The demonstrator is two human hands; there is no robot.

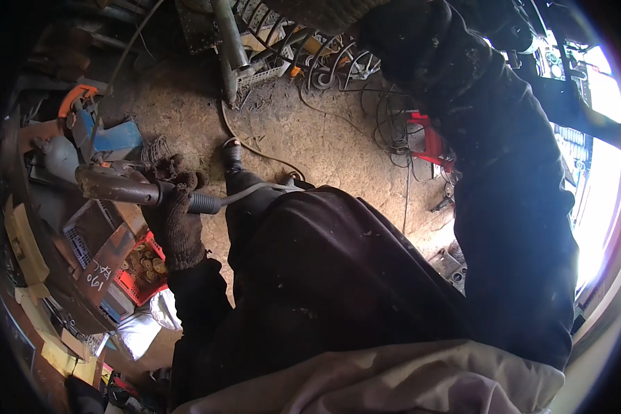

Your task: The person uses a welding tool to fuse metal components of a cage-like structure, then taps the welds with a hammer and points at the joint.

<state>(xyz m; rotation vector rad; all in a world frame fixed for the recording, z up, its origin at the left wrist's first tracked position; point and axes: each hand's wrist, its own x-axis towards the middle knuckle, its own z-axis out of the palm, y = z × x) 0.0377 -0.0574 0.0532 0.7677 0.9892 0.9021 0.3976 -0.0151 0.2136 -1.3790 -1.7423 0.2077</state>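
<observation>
My left hand [179, 224], in a brown knit glove, is closed round a corded power tool [121, 186]. The tool has a worn brown cylindrical body, a black ribbed cord sleeve and a light grey cord. Its left end lies over the cluttered bench; I cannot make out its exact kind. My right arm stretches far forward in a dark, stained sleeve. At the top edge, my right hand [317, 12] shows only part of its glove, close above a row of curved dark metal bars [317, 58]. Its fingers are cut off, so whatever it touches is hidden.
A bench edge [100, 265] runs along the left, near an orange-and-blue clamp-like tool [79, 110]. Below sits a red crate [141, 272] of small round parts. Cables [255, 141] cross the floor by my foot. A red-and-grey machine [424, 141] stands right; a metal pipe [229, 34] rises ahead.
</observation>
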